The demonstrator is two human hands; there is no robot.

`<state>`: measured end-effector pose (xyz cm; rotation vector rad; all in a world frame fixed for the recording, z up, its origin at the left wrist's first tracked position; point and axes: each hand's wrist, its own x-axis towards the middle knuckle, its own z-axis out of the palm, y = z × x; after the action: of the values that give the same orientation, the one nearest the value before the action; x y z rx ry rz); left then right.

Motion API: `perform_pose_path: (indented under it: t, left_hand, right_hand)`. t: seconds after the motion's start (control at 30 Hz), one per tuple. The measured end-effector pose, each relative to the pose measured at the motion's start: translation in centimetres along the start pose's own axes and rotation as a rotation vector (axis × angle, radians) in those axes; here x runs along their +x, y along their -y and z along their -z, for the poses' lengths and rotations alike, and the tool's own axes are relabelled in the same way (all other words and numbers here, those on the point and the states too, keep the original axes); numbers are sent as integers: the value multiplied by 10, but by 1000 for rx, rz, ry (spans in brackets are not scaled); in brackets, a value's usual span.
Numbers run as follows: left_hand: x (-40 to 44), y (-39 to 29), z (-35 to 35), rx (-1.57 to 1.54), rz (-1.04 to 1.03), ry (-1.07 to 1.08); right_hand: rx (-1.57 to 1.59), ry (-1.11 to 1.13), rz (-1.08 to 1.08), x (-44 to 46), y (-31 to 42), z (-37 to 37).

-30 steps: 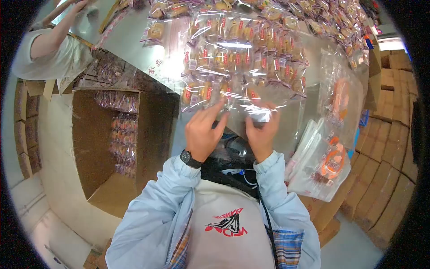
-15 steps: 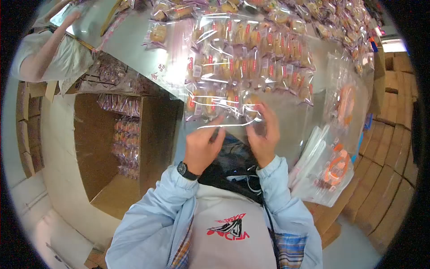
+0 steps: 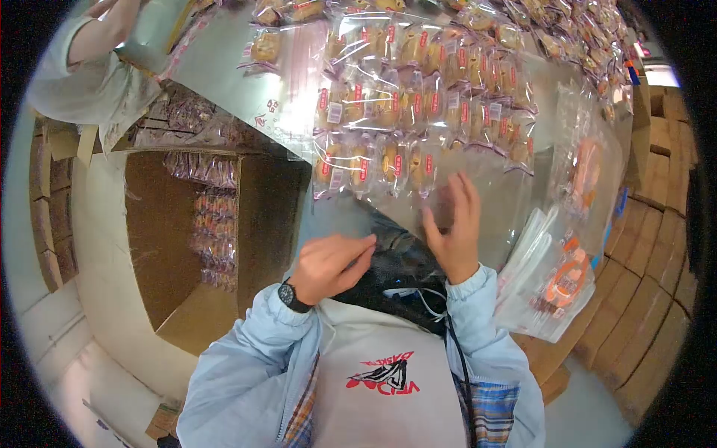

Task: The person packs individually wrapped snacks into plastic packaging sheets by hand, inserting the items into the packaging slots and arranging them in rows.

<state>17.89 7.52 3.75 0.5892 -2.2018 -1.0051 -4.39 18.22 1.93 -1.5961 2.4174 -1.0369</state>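
Note:
My left hand (image 3: 334,265), with a dark watch (image 3: 293,296) at its wrist, is in front of the table edge. Its thumb and index fingertip are pressed together, and I see nothing between them. My right hand (image 3: 455,233) has its fingers apart, over the table's near edge just right of the closest row. Individually wrapped pastries (image 3: 392,166) with red labels lie in rows beyond both hands. Clear plastic film (image 3: 299,82) shows around the rows; whether it covers all of them I cannot tell.
An open cardboard box (image 3: 187,328) holding stacked packets stands at left. Printed clear bags (image 3: 560,280) lie at right, near stacked cartons (image 3: 635,276). More wrapped pastries (image 3: 575,37) are heaped at the far right. Another person's arm (image 3: 104,33) reaches in at upper left.
Both hands have come away from the front row of pastries. The left drew back toward my body, its fingers closing; the right moved slightly right and down, its fingers spread.

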Motion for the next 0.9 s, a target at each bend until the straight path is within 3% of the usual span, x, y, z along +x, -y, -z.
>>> perform_pose_path:
  t: [0.1,0.17,0.27,0.33,0.47,0.53,0.67,0.7,0.8,0.83,0.9]
  left_hand:
    - [-9,7,28,30,-138,-125]
    - [-20,23,37,-13,-74,-327]
    - [-4,31,36,-26,478,-465]
    - [19,41,36,-6,472,-469]
    - [46,37,41,-29,436,-195]
    - [62,30,33,-69,432,-71]
    - [79,35,22,-135,402,69]
    - [80,31,23,-143,415,105]
    - [80,34,19,-115,414,174]
    - [79,35,15,-80,404,182]
    - [83,35,7,-77,389,187]
  right_hand:
    - [69,267,203,-18,6,45]
    - [328,376,291,-18,14,92]
    - [321,-196,44,16,7,133]
    - [47,-256,-116,76,-19,146]
    - [-8,-130,-159,194,-80,117]
    - [-267,-64,111,262,-139,89]
    - [-324,107,-27,353,-171,26]
    - [-347,178,-80,359,-166,15]
    - [55,358,-182,377,-130,16]
    - [-130,228,41,389,-170,4]
    - [-100,358,-89,383,-149,15]
